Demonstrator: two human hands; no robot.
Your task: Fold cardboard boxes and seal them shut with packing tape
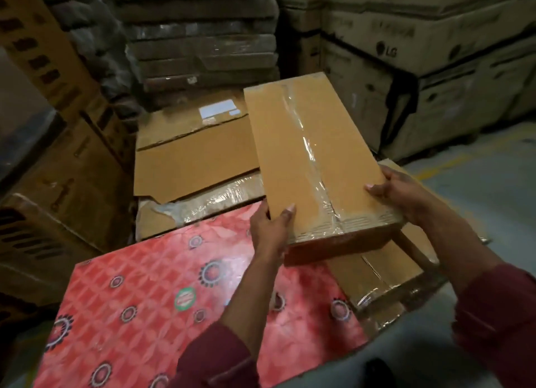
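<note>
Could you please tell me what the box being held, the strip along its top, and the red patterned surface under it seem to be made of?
The box looks like brown corrugated cardboard, matte; fluting shows at its near edge. The strip seems to be clear plastic packing tape: glossy, wrinkled, catching light. The red patterned surface has a slight sheen, perhaps printed plastic sheet or laminate; I cannot tell which.

Box (pixel 307 161) plain tan, glossy clear tape (pixel 311 152) striping its length. Sheet (pixel 162 295) at 7 o'clock was red diamond-print with dark ringed medallions, one green-and-white sticker (pixel 185 298). Sleeves (pixel 501 324) maroon.
</note>
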